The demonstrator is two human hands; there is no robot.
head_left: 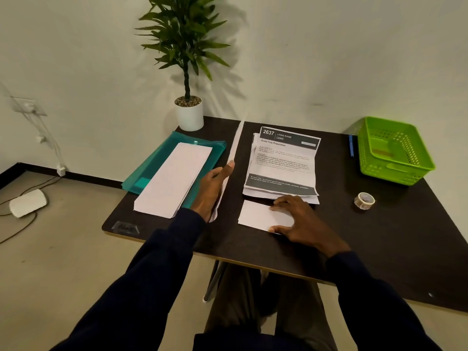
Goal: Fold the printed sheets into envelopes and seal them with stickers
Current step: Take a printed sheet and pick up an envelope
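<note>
My left hand point(212, 188) grips a white envelope point(235, 148) and holds it on edge, so it shows as a thin strip running away from me. My right hand point(301, 221) rests flat on a folded white sheet point(255, 215) near the table's front edge. Just beyond it lies a stack of printed sheets point(283, 163), the top one headed "2637 Living Room". A pile of white envelopes point(174, 178) sits on a teal plastic folder point(157, 163) at the left. A roll of stickers point(364, 200) lies to the right.
A green plastic basket point(395, 150) stands at the back right of the dark table point(379, 249), with a blue pen point(351, 145) beside it. A potted plant point(188, 111) stands at the back left corner. Cables and a white device point(27, 202) lie on the floor at left.
</note>
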